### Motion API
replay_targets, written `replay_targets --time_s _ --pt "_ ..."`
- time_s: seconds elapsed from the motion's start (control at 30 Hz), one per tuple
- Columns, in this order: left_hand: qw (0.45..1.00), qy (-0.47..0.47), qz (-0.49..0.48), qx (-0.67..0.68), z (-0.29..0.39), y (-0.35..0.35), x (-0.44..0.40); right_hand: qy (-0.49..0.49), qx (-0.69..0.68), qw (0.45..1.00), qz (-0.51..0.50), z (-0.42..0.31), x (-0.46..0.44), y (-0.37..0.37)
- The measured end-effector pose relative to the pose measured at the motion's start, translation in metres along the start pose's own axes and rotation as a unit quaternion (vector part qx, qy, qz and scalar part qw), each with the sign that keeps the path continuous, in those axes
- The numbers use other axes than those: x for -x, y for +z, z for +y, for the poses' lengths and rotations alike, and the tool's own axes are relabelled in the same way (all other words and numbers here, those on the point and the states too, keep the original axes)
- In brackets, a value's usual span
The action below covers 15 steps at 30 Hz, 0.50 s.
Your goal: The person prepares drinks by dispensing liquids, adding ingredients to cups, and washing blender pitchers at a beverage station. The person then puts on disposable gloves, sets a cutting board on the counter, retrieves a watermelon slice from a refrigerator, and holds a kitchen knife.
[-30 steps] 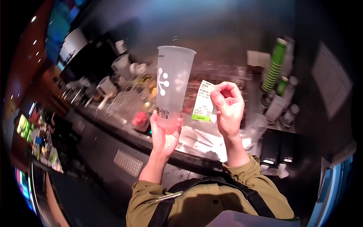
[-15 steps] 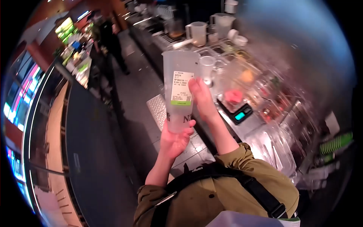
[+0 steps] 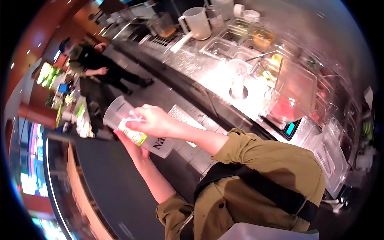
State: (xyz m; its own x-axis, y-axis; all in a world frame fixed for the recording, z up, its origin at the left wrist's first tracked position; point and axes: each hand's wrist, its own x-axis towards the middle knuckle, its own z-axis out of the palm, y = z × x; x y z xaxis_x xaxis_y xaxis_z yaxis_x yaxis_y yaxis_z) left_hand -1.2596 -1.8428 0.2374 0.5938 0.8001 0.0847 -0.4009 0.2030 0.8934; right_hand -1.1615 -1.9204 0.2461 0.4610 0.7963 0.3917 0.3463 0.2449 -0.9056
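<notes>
A clear plastic cup point(image 3: 163, 147) with dark lettering near its base is tilted in front of me, its wide mouth toward the upper left. My left hand point(image 3: 134, 149) grips it from below and behind, fingers partly hidden by the cup. Over the upper side lies my right hand point(image 3: 154, 121), its fingers bent and pressed at the printed label point(image 3: 138, 137), covering most of it. The label's green strip still shows beneath the fingers.
On the steel counter point(image 3: 186, 82) to the right stand another clear cup point(image 3: 238, 76), a measuring jug point(image 3: 197, 24), a scale with a lit display point(image 3: 289, 129) and a clear container point(image 3: 294, 90). A co-worker point(image 3: 98, 64) stands in the aisle at upper left.
The cup has gone from upright to tilted and moved left and down with both hands. My right fingers have shifted over the label. The view has turned, and the co-worker appears closer.
</notes>
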Motion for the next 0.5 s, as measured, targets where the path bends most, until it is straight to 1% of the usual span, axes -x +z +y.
replay_targets --time_s 0.03,0.07,0.1,0.17,0.2,0.23,0.27,0.3,0.33,0.37,0.43,0.5 --pt "1.000 -0.010 0.012 0.020 -0.007 0.002 -0.020 -0.012 0.090 0.996 -0.008 -0.005 -0.017 -0.012" --pt "1.000 -0.018 -0.010 0.022 -0.015 -0.004 -0.041 0.012 0.147 0.988 -0.051 -0.007 -0.037 -0.021" --pt "0.998 -0.031 0.015 0.052 -0.021 0.003 -0.057 -0.007 0.222 0.975 -0.016 0.008 -0.057 -0.019" --pt "0.993 -0.051 -0.053 0.090 -0.046 -0.003 -0.100 0.051 0.294 0.950 -0.095 0.016 -0.102 -0.041" --pt "0.997 -0.058 -0.016 0.053 -0.057 0.009 -0.115 0.008 0.330 0.943 -0.048 0.029 -0.128 -0.050" --pt "0.995 -0.095 0.020 0.030 -0.067 0.025 -0.131 -0.035 0.362 0.932 0.001 0.043 -0.157 -0.059" --pt "0.995 -0.100 0.013 0.015 -0.087 0.034 -0.150 -0.038 0.356 0.934 0.018 0.053 -0.189 -0.074" --pt "0.995 -0.102 0.004 0.003 -0.114 0.040 -0.173 0.007 0.383 0.923 0.018 0.050 -0.214 -0.091" --pt "0.991 -0.126 -0.023 0.032 -0.132 0.049 -0.194 0.025 0.419 0.907 0.023 0.061 -0.241 -0.110" --pt "0.991 -0.131 -0.016 -0.014 -0.149 0.057 -0.208 0.045 0.454 0.890 0.027 0.074 -0.265 -0.132" --pt "0.965 -0.181 -0.181 0.047 -0.201 0.038 -0.253 0.157 0.485 0.859 -0.039 0.085 -0.287 -0.194" --pt "0.963 -0.138 -0.221 -0.072 -0.223 0.039 -0.280 0.191 0.581 0.789 -0.058 0.118 -0.291 -0.271"
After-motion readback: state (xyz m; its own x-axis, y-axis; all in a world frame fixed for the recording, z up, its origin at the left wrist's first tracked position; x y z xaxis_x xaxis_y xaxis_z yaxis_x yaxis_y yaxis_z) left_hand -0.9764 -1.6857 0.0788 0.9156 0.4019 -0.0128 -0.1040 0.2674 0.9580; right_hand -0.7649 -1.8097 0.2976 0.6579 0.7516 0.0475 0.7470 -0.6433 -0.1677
